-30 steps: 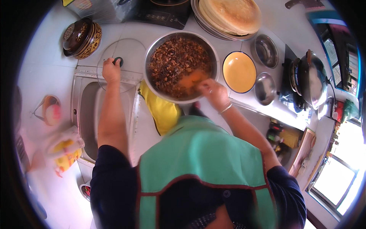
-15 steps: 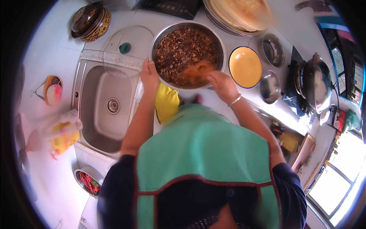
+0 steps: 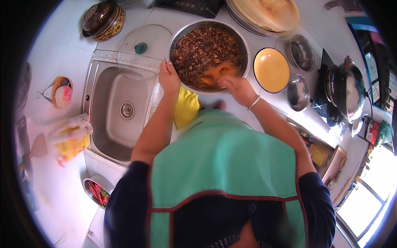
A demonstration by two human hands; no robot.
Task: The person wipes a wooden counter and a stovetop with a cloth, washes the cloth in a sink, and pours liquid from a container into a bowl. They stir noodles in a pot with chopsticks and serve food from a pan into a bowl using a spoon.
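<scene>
A large steel bowl (image 3: 209, 53) full of dark brown chopped filling stands on the white worktop (image 3: 62, 49), just to the right of the sink (image 3: 118, 111). The left hand (image 3: 168, 77) grips the bowl's near-left rim, its fingers closed over the edge. The right hand (image 3: 235, 87) is at the bowl's near-right side, reaching into the filling where an orange patch shows; its fingers are bent together into the mix, though what they pinch cannot be told. A thin bangle (image 3: 253, 102) circles the right wrist.

A yellow cloth (image 3: 186, 108) lies just below the bowl, between the two forearms. To the left of the bowl a clear glass lid (image 3: 140, 51) with a green knob rests flat, partly over the sink's top edge. Farther left of the bowl sits a dark brown lidded pot (image 3: 103, 20). Just right of the bowl is a yellow dish (image 3: 271, 69), and beyond it two small steel bowls (image 3: 302, 51). Above the bowl's right side a stack of flat pancakes (image 3: 269, 14) lies on a plate. Well to the right of the bowl a wok (image 3: 345, 89) sits on a stove. The person wears a green apron (image 3: 223, 161) over dark sleeves.
</scene>
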